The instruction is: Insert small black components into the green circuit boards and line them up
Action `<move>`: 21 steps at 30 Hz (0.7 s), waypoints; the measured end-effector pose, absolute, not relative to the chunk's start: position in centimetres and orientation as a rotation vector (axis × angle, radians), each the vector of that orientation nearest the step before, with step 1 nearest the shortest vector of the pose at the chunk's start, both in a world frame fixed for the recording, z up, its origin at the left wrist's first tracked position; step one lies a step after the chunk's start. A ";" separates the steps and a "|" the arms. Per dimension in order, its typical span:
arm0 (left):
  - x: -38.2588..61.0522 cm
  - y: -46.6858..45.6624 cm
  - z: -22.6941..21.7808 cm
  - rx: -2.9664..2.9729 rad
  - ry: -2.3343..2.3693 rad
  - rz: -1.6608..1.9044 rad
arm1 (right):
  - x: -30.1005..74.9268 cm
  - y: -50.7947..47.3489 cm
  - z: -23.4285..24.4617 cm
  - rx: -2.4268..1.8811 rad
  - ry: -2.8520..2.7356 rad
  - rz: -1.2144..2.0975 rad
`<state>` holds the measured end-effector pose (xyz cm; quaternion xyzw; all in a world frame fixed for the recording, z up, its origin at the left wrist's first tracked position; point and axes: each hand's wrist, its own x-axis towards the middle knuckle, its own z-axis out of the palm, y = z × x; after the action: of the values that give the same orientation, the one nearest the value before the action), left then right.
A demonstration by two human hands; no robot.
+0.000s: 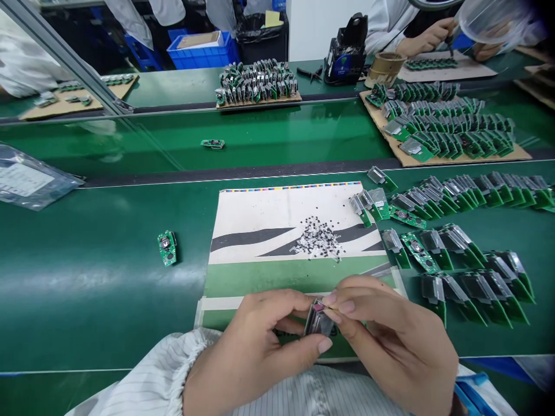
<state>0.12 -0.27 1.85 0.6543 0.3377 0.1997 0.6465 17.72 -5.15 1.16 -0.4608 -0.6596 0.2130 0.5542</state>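
Note:
Low in the middle of the head view, my left hand (264, 335) grips a small circuit board module (319, 322) with a shiny dark face, tilted up between thumb and fingers. At its upper edge, beside a small pinkish patch, the fingertips of my right hand (390, 335) are pinched together. What sits in that pinch, if anything, is too small to make out. Both hands are over a printed card sheet (243, 280) in white, green and dark grey. Beyond them, a loose heap of tiny black and white pieces (318, 238) lies on the sheet.
Several rows of circuit board modules (455, 242) lean at the right. A single board (167, 247) lies left of the sheet, another (213, 144) on the green strip behind. Cardboard trays of boards (468, 156) stand farther back. A co-worker's hand (429, 37) works at upper right.

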 end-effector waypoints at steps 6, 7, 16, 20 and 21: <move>0.2 -0.4 1.7 1.477 0.764 0.494 | 17.5 -5.8 0.7 -1.092 -1.355 0.748; 0.2 -0.4 1.6 1.485 0.765 0.498 | 17.5 -5.9 0.7 -1.090 -1.330 0.758; 0.0 -0.4 1.8 1.714 0.740 0.548 | 17.1 -5.6 1.0 -1.107 -1.357 0.657; -0.1 -0.3 2.0 1.887 0.701 0.599 | 17.0 -5.6 1.0 -1.104 -1.384 0.603; -0.1 -0.3 2.0 1.921 0.688 0.608 | 17.0 -5.6 1.1 -1.098 -1.397 0.589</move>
<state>-0.11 -0.28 1.96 0.7891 0.2828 0.2496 0.4849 16.99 -5.57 1.08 -0.4723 -0.6007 0.2535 0.5931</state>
